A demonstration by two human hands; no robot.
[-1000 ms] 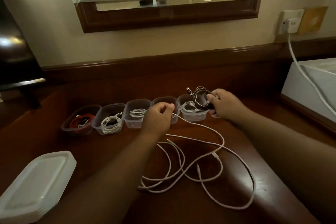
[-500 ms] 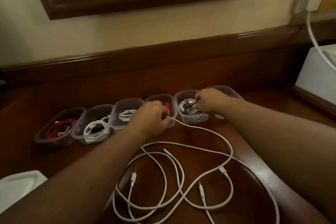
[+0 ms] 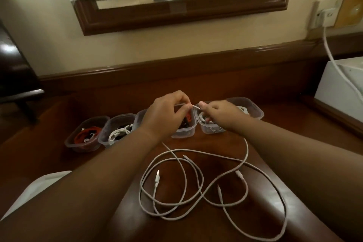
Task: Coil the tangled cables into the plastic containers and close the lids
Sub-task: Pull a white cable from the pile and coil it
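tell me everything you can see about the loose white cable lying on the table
The white cable is thin, braided-looking cord with small white plug ends, sprawled in loose overlapping loops on the dark wooden table in front of the row of clear containers. It is uncoiled. One end rises to the hands: the left hand and right hand pinch it between fingertips.

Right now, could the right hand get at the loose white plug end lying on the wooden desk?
Probably yes. The right hand pinches a white cable end above the clear plastic containers, but the white plug lies uncovered below, nothing blocking it; the hand would need to let go first.
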